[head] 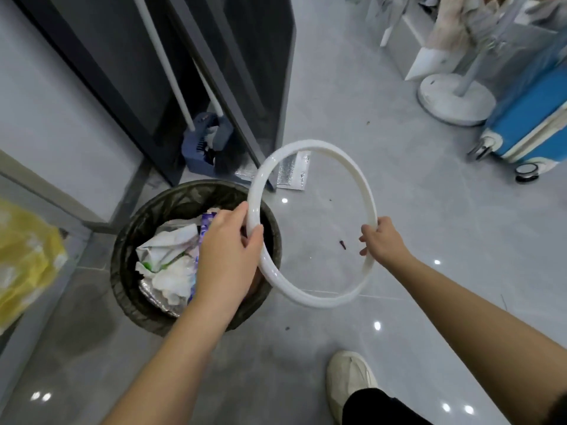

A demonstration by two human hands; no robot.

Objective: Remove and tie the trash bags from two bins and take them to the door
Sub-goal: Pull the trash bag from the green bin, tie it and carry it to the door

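Both arms reach forward; the left hand (228,240) and right hand (382,239) each have curled, gripping fingers.

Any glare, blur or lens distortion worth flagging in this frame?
Head view: ceiling-light glints speckle the glossy floor; wide-angle stretch tilts the dark door frame; the yellow bag at left is soft; the white ring, left hand and right hand read clearly.

The white ring (319,303) is seen to be of smooth, glossy plastic, while the trash bag (144,216) is made of thin, dark, crinkled plastic film and is filled with crumpled paper (165,250) and a piece of silvery foil (153,297). The floor tiles (399,210) are finished in a grey gloss in which spots of light are mirrored. A yellow bag (27,256) of thin wrinkled plastic and a shoe (349,375) of matt off-white cloth are also shown.
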